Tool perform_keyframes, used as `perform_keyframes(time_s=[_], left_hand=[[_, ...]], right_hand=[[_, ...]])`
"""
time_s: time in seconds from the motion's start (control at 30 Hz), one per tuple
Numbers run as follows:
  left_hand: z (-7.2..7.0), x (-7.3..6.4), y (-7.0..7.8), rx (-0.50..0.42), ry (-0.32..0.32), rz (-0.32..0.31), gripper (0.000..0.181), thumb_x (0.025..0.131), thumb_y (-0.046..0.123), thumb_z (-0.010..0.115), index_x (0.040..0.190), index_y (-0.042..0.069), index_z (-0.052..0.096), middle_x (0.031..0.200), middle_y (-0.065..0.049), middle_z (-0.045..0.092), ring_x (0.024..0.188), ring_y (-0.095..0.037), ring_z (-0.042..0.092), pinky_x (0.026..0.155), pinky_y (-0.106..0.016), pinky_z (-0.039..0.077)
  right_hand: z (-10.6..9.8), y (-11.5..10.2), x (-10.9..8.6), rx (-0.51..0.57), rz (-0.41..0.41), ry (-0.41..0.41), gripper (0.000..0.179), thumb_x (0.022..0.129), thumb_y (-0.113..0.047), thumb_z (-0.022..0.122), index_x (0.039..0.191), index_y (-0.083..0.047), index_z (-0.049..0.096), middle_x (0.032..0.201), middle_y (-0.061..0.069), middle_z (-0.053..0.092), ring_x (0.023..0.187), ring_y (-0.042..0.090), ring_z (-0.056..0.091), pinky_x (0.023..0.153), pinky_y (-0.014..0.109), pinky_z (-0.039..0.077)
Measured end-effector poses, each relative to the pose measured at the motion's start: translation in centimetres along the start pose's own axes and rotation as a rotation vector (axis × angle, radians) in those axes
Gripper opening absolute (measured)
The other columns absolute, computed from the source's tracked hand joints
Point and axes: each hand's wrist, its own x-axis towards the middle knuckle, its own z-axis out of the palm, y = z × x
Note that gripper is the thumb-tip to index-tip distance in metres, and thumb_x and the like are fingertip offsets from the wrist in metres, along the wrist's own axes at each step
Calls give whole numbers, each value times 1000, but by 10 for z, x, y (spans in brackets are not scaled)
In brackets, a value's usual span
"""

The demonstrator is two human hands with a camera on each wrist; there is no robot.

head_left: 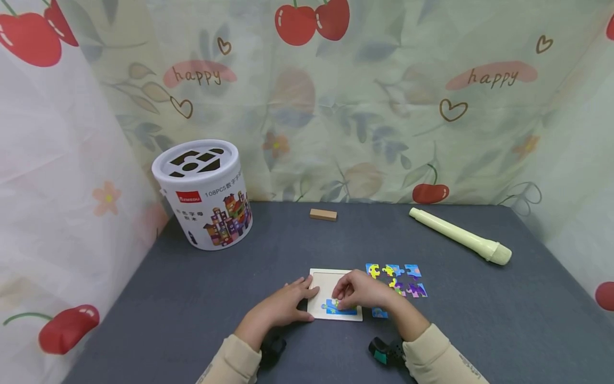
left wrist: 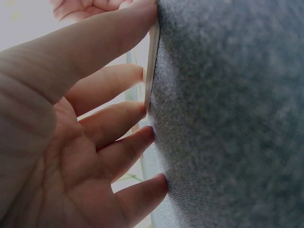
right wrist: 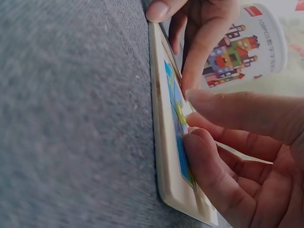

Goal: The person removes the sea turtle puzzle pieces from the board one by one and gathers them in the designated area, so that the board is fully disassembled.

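Observation:
A pale wooden puzzle board (head_left: 320, 288) lies on the dark table, with joined blue jigsaw pieces (head_left: 341, 310) along its near side. My left hand (head_left: 283, 305) rests at the board's left side; its fingers are extended, the thumb by the near corner and other fingertips touching the edge and the table. Over the inlaid pieces, my right hand (head_left: 365, 290) pinches a small puzzle piece (right wrist: 184, 122) between thumb and fingers, close against the board. Most of that piece is hidden by the fingertips. Loose jigsaw pieces (head_left: 413, 271) lie in rows just right of the board.
A white block bucket (head_left: 203, 213) stands at the back left. Near the back edge lies a small wooden block (head_left: 323, 215). A pale yellow toy microphone (head_left: 460, 234) lies at the right. Patterned cloth (head_left: 326, 133) hangs behind the table (head_left: 201, 298) and at its sides.

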Motion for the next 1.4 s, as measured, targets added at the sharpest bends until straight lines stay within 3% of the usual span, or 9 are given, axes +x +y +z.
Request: perform_keyframes(time_s=[0.77,1.1,1.4], left_hand=[[-1,0,0,-4,17,18,60,83,25,70,137,11,47,152,-12,28,142,-31,23,112,-53,21],[0,0,0,-3,-3,1,60,83,27,70,137,12,47,152,-11,28,142,-30,23,113,-52,21],[-1,-2,1,-20,-2,17,61,83,25,70,137,11,47,152,-13,28,142,-31,23,112,-54,21]], right_hand=[[4,-9,0,-51,22,50,10,75,-3,74,82,0,67,69,0,58,62,11,50,56,20,44],[4,-8,-2,-20,4,25,14,74,0,73,82,0,62,72,3,56,63,12,49,55,20,42],[1,-5,-4,42,-3,-33,10,80,1,66,87,1,59,72,1,54,66,12,49,58,21,43]])
